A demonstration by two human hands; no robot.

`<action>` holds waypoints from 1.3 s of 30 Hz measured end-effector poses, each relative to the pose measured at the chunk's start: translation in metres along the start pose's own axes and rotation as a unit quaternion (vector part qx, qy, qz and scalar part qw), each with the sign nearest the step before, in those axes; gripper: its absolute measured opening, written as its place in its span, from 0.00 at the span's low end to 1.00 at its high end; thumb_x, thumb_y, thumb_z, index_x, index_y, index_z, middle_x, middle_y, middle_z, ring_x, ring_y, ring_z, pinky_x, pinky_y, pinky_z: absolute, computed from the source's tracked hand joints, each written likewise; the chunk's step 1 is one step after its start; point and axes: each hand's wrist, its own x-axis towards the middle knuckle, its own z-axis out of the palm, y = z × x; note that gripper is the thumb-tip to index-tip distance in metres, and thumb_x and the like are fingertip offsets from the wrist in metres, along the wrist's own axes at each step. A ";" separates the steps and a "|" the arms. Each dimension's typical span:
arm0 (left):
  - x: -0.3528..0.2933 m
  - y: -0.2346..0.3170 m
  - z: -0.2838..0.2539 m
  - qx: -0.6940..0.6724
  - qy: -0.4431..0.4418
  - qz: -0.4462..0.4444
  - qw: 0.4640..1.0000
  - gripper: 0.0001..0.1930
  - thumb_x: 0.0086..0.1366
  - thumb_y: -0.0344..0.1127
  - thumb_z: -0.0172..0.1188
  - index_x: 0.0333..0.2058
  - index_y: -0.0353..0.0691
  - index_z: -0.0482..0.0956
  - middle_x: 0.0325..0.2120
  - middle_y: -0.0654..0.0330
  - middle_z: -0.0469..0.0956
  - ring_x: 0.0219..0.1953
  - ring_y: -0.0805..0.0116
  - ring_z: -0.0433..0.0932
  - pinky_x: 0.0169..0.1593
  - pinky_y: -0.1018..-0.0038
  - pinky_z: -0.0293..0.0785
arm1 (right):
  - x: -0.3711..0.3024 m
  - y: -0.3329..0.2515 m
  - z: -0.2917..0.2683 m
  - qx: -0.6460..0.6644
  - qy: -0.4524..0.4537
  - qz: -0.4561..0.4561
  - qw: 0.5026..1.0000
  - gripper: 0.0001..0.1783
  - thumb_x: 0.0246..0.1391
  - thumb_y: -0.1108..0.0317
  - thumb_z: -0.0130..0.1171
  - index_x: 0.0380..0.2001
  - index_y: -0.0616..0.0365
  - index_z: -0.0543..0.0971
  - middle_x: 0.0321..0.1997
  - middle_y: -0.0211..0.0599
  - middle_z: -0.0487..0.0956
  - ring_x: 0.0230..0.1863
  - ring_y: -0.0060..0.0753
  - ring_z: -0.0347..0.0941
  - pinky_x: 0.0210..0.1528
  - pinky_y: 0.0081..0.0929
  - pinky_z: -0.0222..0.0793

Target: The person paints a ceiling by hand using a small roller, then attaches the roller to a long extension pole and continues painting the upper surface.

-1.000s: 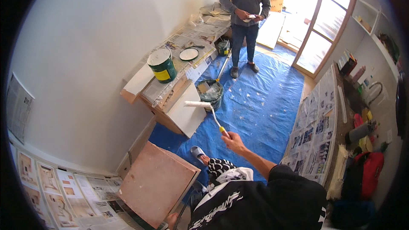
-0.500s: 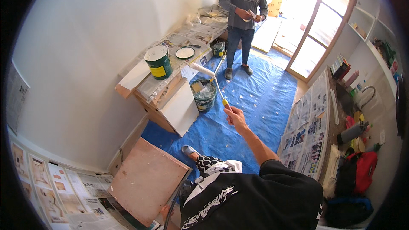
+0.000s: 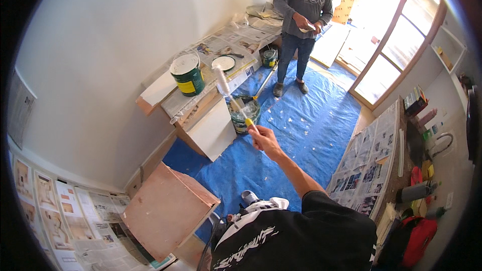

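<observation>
My right hand (image 3: 263, 139) is closed round the handle of a paint roller (image 3: 221, 81), its arm stretched forward. The roller's white sleeve is raised, in the picture just left of a dark green bucket (image 3: 244, 115) on the floor. An open green paint pail (image 3: 188, 76) with a yellow label stands on the newspaper-covered bench, and a round lid (image 3: 223, 63) white with paint lies beside it. My left hand is out of sight. A pinkish-brown wooden board or box (image 3: 160, 211) is low on my left.
Blue sheeting (image 3: 296, 130) covers the floor. A person (image 3: 301, 25) stands ahead, holding something pale. Newspapers (image 3: 369, 155) cover the counter front on my right, below bottles and a tap (image 3: 444, 138). A smaller green pail (image 3: 269, 58) stands near the bench's far end.
My right hand and the roller have swung left, and the roller now points more upward. My left hand has gone out of view. The view has shifted slightly.
</observation>
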 end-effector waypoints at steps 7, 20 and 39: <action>-0.025 -0.014 0.042 0.043 -0.004 0.026 0.999 0.16 0.66 0.39 0.56 0.42 0.31 0.81 0.35 0.53 0.82 0.35 0.64 0.80 0.38 0.68 0.75 | 0.009 0.018 -0.024 -0.055 -0.041 0.016 0.997 0.17 0.61 0.57 0.60 0.41 0.62 0.79 0.19 0.23 0.68 0.18 0.14 0.62 0.19 0.18 0.55; -0.054 -0.016 0.070 -0.016 0.058 0.025 0.998 0.14 0.65 0.37 0.55 0.40 0.32 0.82 0.33 0.56 0.81 0.34 0.66 0.79 0.40 0.69 0.74 | 0.028 0.025 0.008 -0.055 -0.107 -0.003 0.993 0.18 0.60 0.58 0.61 0.42 0.66 0.78 0.21 0.22 0.68 0.19 0.14 0.62 0.20 0.18 0.57; -0.071 0.007 0.057 -0.075 0.100 -0.031 0.992 0.16 0.65 0.34 0.57 0.50 0.36 0.74 0.34 0.56 0.80 0.31 0.64 0.81 0.31 0.70 0.77 | 0.028 0.031 0.010 -0.027 -0.135 0.029 0.990 0.24 0.57 0.57 0.63 0.48 0.66 0.79 0.21 0.24 0.70 0.19 0.14 0.63 0.20 0.19 0.56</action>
